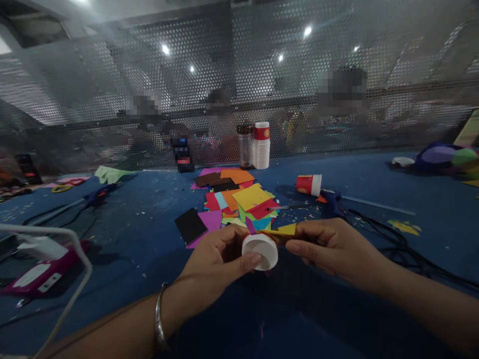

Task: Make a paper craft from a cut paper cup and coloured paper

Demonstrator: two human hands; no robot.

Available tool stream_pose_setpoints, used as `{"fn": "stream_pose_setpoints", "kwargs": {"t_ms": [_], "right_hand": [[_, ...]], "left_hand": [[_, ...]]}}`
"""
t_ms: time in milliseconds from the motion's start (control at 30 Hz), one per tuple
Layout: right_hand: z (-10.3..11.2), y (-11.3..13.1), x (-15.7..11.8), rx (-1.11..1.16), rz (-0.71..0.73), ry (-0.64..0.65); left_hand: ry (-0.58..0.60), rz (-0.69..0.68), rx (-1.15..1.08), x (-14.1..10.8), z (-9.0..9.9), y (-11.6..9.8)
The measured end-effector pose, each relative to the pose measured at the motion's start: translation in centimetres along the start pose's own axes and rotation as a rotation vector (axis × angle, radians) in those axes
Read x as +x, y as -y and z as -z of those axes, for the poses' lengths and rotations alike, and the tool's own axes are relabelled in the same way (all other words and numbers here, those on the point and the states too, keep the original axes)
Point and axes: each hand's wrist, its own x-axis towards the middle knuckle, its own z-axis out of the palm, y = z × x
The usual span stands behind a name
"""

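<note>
My left hand (220, 257) is closed round a paper cup (267, 244), its thumb inside the white rim. The cup's open mouth faces me. A purple paper piece (250, 226) sticks up from the cup's far side. My right hand (324, 244) pinches a yellow paper piece (286, 230) at its right end; the other end reaches the cup, and I cannot tell whether it is fixed there. Beyond the hands lies a pile of coloured paper (251, 198), with a black sheet (190, 226) at its left and a pen (286, 207) at its right.
A red paper cup (309, 185) lies on its side by a blue glue gun (331, 199). Cables (402, 257) run at right. Behind stand a jar (245, 147) and stacked cups (261, 149). A second glue gun (100, 194) and a magenta power strip (47, 271) are at left.
</note>
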Motion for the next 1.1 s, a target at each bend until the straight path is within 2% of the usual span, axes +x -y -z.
{"fn": "stream_pose_setpoints", "kwargs": {"t_ms": [133,433,1100], "right_hand": [[0.01,-0.27,0.02,0.039,-0.018,-0.005],[-0.15,-0.55,-0.06,0.037,-0.031,0.017],[-0.04,-0.45,0.0,-0.052,0.031,0.002]], "left_hand": [[-0.041,0.025,0.004,-0.03,0.0,0.09],[0.048,-0.032,-0.017,0.14,0.0,0.68],[0.055,-0.048,0.028,0.07,0.06,0.41]]}}
